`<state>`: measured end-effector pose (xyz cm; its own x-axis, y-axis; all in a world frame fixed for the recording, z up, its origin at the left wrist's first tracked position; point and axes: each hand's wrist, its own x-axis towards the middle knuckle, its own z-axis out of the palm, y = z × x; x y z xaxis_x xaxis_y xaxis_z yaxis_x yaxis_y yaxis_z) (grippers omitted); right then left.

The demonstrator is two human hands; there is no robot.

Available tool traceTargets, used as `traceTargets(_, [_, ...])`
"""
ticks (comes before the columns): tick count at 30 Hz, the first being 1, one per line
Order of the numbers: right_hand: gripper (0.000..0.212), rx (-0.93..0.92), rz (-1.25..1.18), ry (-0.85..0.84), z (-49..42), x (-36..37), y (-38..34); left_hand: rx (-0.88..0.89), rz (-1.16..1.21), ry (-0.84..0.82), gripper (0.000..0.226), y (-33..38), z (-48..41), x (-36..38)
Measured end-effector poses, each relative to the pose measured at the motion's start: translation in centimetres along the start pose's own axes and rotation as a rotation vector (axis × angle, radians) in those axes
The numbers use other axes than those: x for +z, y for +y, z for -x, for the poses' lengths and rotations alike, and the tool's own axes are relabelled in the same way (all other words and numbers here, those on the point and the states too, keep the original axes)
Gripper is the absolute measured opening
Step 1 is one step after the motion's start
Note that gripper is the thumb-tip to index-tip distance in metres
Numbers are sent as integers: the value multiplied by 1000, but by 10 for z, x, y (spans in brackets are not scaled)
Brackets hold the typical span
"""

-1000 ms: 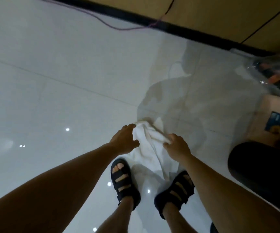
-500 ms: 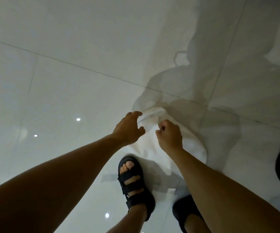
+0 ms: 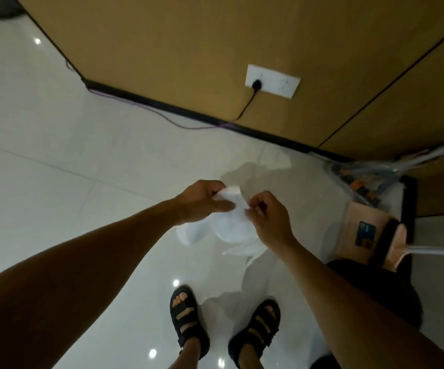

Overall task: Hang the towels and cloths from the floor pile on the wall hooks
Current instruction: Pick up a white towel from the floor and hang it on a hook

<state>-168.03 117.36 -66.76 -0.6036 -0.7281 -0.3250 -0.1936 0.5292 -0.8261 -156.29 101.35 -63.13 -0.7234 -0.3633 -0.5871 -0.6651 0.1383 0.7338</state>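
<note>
The white cloth [image 3: 233,230] hangs bunched in the air over the glossy tiled floor [image 3: 82,155], ahead of the person's black sandals [image 3: 186,318]. Its upper edge is pinched by the left hand [image 3: 202,201] and the right hand [image 3: 267,217], which sit close together, fingers curled on the fabric. Beyond stands a tan wall [image 3: 189,49] with a white socket plate [image 3: 273,81], and a cardboard box [image 3: 359,225] lies to the right
</note>
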Motion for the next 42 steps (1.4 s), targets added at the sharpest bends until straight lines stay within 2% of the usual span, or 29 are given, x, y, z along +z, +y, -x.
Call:
traceTargets(3, [30,-93,17,-32,8,-58,-80,83,26,55,22,88,39,-37])
traceTargets(6, [20,-151,25,-41,16,-108,-168,186,-29,88,28,172,82,-68])
traceTargets(10, [20,-281,103,79,32,-169,-273,325,-5,207,6,259,140,-109])
traceTargets(13, [29,-353,-60,106,52,-204,-336,416,61,241,12,301,179,-135])
traceTargets(15, [27,-395,-214,218,65,-221,-373,475,37,268,16,320,201,-150])
traceTargets(17, [29,-409,-284,285,76,-234,-400,477,-141,334,13,331,216,-168])
traceTargets(19, [35,-409,-136,164,86,-240,-420,436,-434,410,16,338,228,-182])
traceTargets(21, [37,-399,39,91,93,-248,-432,418,-559,467,22,344,240,-193])
traceTargets(24, [34,-432,-16,247,101,-269,-458,489,-420,515,14,364,258,-197])
traceTargets(26, [19,-470,10,205,113,-272,-473,531,-349,492,16,381,269,-195])
traceTargets(28, [22,-513,3,104,123,-269,-484,586,-413,425,22,395,278,-195])
traceTargets(29, [24,-531,-7,104,127,-270,-490,607,-456,404,22,399,284,-196])
traceTargets(32, [19,-518,-182,208,135,-285,-506,573,-555,361,22,394,291,-206])
traceTargets(36, [30,-482,-379,378,134,-315,-516,335,-685,313,36,363,286,-215])
traceTargets(38, [21,-488,-461,455,131,-331,-520,238,-717,319,38,344,285,-221])
traceTargets(40, [11,-465,-490,566,128,-348,-519,194,-673,317,35,330,286,-231])
traceTargets(42, [14,-427,-442,673,120,-364,-508,183,-561,346,29,324,289,-246])
